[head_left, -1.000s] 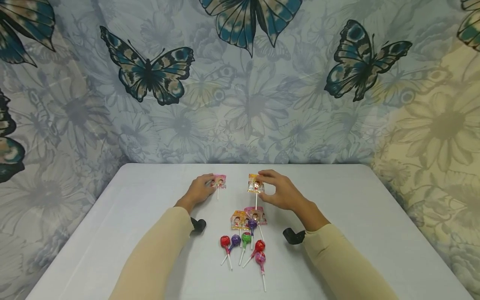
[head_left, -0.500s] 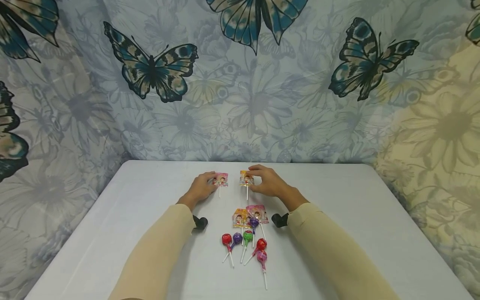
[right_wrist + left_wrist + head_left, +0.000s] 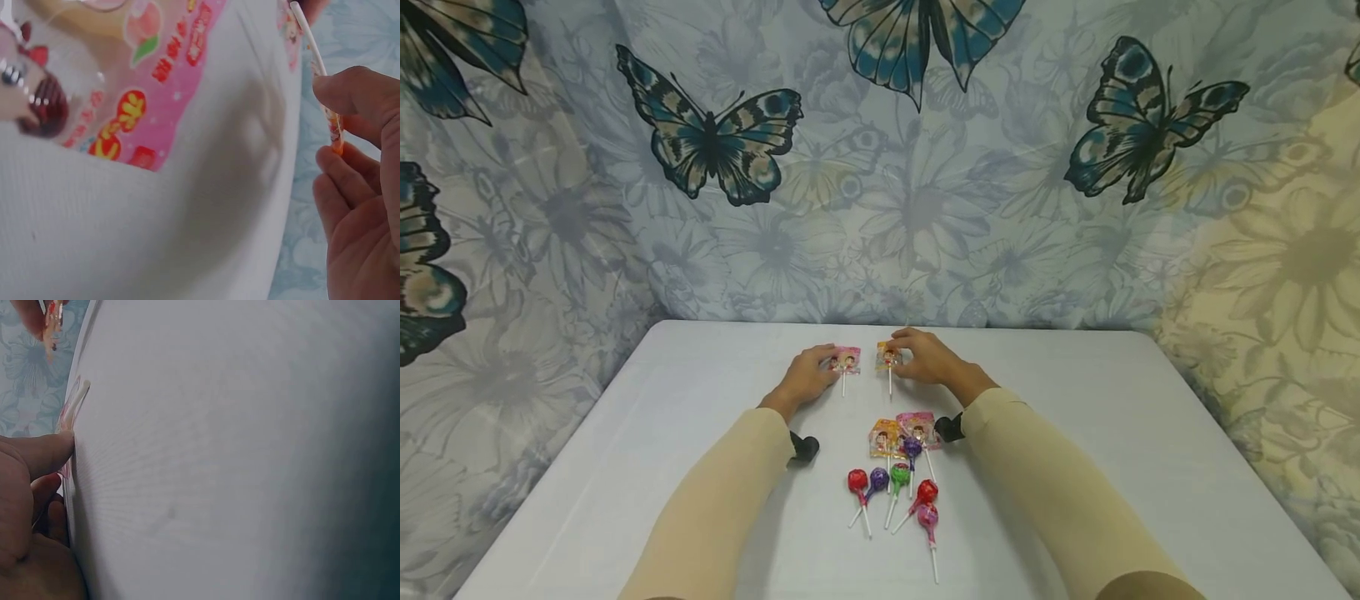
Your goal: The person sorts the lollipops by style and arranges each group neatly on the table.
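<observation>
My left hand pinches the edge of a flat lollipop in a pink wrapper near the table's far side. In the left wrist view, the thumb lies over that wrapper, low against the tabletop. A hand's width to the right, my right hand holds a flat lollipop in an orange wrapper between thumb and fingers. Its white stick points toward the person. The right wrist view shows the orange wrapper edge-on, raised off the table.
Nearer the person lie more flat lollipops, one orange-wrapped and one pink-wrapped. Several round lollipops are spread in front: red, purple, green and pink. A butterfly-print cloth hangs behind the white table.
My right hand has moved left and slightly away from the person with the orange lollipop, bringing it closer to the pink one. The left hand stays nearly in place.
</observation>
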`<control>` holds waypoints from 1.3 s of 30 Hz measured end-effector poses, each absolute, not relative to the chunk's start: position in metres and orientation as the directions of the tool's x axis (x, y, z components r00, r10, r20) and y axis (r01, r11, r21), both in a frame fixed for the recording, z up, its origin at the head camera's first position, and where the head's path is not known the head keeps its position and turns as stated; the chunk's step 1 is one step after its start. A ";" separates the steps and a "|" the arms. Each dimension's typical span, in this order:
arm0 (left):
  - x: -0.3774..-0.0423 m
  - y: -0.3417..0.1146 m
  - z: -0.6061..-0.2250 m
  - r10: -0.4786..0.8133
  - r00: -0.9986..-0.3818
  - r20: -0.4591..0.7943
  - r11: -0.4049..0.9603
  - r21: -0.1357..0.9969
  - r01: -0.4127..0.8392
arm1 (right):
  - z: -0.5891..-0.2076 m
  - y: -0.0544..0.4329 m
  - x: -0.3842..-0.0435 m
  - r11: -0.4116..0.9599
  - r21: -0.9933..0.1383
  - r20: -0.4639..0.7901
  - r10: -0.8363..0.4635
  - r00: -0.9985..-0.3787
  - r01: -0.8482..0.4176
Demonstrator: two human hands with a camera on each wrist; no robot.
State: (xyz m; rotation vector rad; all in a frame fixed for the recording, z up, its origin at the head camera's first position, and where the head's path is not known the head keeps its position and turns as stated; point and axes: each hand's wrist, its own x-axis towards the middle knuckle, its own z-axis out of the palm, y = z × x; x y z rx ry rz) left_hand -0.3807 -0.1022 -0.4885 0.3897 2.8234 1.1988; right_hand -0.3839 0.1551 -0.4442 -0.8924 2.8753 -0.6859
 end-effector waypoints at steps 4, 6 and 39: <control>-0.380 -0.102 -0.487 0.249 -0.968 0.044 0.673 0.711 0.205 | -0.451 0.153 -0.387 0.747 -0.412 0.052 -0.552 -0.832 -0.521; -0.379 -0.102 -0.487 0.249 -0.968 0.040 0.673 0.712 0.202 | -0.454 0.152 -0.388 0.756 -0.405 0.040 -0.548 -0.836 -0.514; -0.382 -0.101 -0.488 0.225 -0.974 0.033 0.669 0.722 0.180 | -0.453 0.142 -0.393 0.796 -0.370 -0.089 -0.544 -0.835 -0.479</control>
